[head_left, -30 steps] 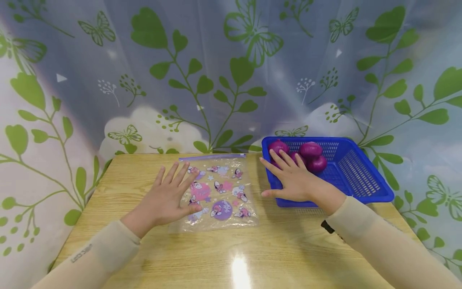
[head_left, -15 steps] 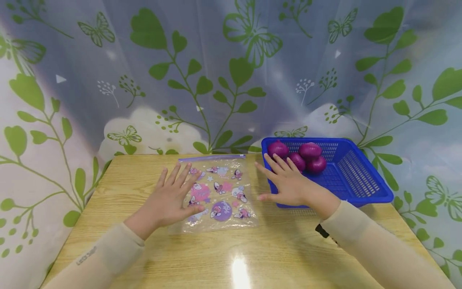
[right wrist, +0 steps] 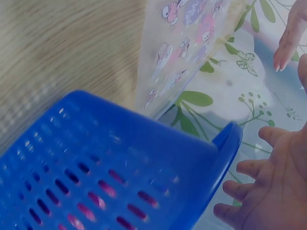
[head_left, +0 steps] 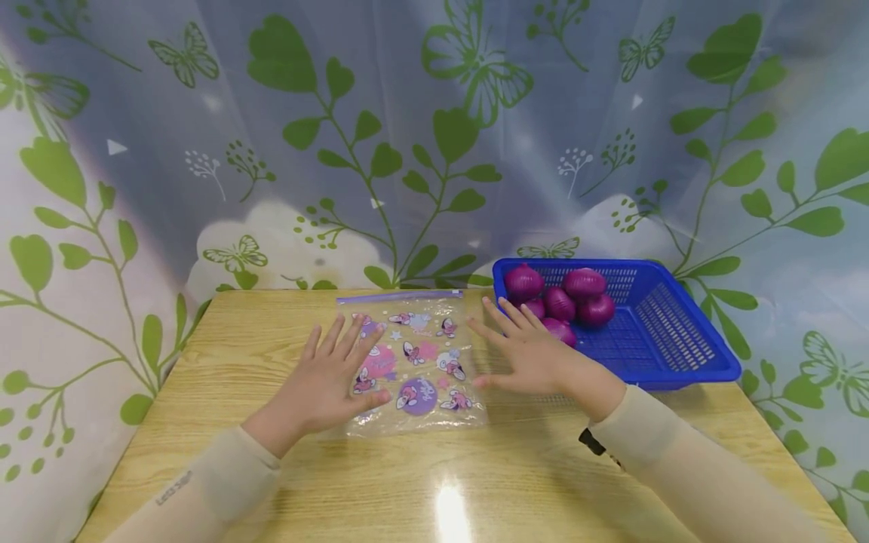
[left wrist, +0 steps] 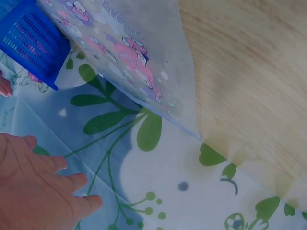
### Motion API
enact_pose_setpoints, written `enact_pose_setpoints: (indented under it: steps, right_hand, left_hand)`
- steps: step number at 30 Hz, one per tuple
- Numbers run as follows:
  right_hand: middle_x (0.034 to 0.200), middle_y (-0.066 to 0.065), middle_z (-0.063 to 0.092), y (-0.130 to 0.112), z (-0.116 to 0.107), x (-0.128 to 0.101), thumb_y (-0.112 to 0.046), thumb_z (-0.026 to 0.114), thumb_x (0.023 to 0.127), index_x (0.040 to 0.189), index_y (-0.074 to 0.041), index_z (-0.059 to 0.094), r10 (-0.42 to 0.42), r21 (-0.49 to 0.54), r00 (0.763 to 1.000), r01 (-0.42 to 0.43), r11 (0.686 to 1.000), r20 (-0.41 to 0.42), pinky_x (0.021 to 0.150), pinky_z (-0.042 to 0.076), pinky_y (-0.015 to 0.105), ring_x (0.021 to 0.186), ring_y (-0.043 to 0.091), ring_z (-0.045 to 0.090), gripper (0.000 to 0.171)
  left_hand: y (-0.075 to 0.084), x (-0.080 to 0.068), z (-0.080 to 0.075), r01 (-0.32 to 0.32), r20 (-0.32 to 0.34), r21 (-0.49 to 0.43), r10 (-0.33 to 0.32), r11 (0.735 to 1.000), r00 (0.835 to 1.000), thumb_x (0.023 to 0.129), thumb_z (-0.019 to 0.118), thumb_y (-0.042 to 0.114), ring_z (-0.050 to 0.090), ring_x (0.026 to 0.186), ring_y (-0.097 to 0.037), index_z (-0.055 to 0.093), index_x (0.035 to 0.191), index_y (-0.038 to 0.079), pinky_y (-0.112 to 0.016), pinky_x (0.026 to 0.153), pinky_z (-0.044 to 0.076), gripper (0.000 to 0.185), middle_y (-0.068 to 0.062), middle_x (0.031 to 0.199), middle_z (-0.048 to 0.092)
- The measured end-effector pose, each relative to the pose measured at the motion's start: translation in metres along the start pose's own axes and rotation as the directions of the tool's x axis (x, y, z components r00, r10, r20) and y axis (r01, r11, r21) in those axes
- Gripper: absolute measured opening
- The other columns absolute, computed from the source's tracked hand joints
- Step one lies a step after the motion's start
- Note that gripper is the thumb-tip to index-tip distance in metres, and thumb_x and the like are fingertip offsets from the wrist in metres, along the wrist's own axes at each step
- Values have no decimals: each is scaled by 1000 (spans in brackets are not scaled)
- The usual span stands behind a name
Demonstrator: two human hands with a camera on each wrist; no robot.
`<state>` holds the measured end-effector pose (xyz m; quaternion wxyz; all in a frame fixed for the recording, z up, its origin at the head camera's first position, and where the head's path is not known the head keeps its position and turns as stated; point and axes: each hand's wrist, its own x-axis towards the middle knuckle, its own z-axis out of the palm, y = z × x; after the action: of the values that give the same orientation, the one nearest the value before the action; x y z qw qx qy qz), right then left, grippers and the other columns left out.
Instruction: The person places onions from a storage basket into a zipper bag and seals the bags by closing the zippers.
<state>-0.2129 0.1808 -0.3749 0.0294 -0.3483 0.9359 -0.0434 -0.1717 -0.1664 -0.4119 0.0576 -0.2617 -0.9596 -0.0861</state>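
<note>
Here, both hands hover palm-down with straight, spread fingers over a pale wooden worktop [head_left: 224, 354], neither one gripping anything. The left hand [head_left: 330, 377] lies over the left edge of a flat, clear plastic zip bag printed with pink and purple cartoon figures [head_left: 424, 362]; whether its fingers actually press the film or float just above it cannot be told from the head view. The right hand [head_left: 532, 352] hangs between the bag's right edge and the near-left corner of a blue perforated plastic basket [head_left: 668, 332], apart from both as far as the frames show. Inside the basket, toward its far-left end, sits a cluster of round purple-red onions [head_left: 566, 298], touching one another.

The bag lies flat with its purple zip strip [head_left: 399, 296] toward the far edge of the worktop, seemingly closed, though that is a judgement.

As for risks: the bag's film looks thin and slippery, so a one-sided press could make it slide or crumple on the glossy wood instead of lifting cleanly. The right hand is close to the basket's corner, and a careless sweep might nudge the light basket toward the worktop's right edge. The round onions would likely roll if the basket tips or jolts.
</note>
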Motion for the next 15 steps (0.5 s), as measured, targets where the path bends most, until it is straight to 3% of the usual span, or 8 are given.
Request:
enact_pose_setpoints:
  steps: [15]
  right_hand:
    - [166, 17, 0, -17, 12, 5, -69, 52, 92, 162, -23, 13, -40, 56, 999, 40, 998, 2, 121, 4, 58, 152, 37, -4, 92]
  left_hand:
    - [0, -5, 14, 26, 7, -26, -25, 999, 1000, 92, 50, 72, 0, 151, -41, 17, 162, 20, -65, 118, 1, 93, -10, 167, 0]
